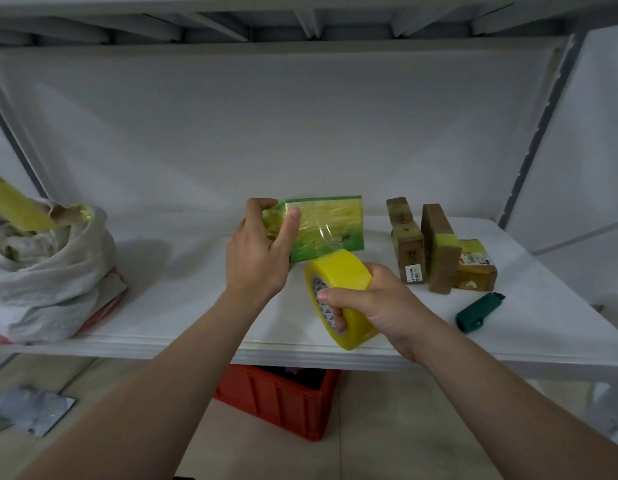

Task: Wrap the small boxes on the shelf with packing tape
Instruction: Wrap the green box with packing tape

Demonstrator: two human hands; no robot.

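At the far left of the white shelf (pixel 182 306) sits a crumpled white sack (pixel 47 271), with yellow tape scraps (pixel 20 206) and a cardboard core poking out of its mouth. Below it, on the floor, lies a silver pouch (pixel 33 410).

Near the middle, the left hand (pixel 259 251) holds a green box (pixel 328 223) raised above the shelf and turned broad face toward the camera. Its fingers (pixel 262 203) curl round the box's left end and the thumb presses flat on the front. The box is already covered in glossy yellow tape, with green showing at its edges. Under the shelf stands a red crate (pixel 283 400).

Just below the box's lower right edge is the roll of yellow packing tape (pixel 342 289), held on edge over the shelf's front. The right hand (pixel 380 303) grips it, fingers wrapped over the outer band and the thumb lying across the roll's open side. Whether a strand runs from roll to box cannot be told.

Further right, three small boxes stand close together on the shelf: the left brown box (pixel 406 240) on end with a white label low down, the middle brown box (pixel 441 251) on end with a yellow-green band round it, and the right brown box (pixel 477 268) lying flat behind, labelled on top. A green utility knife (pixel 479 311) lies just in front of them, apart.
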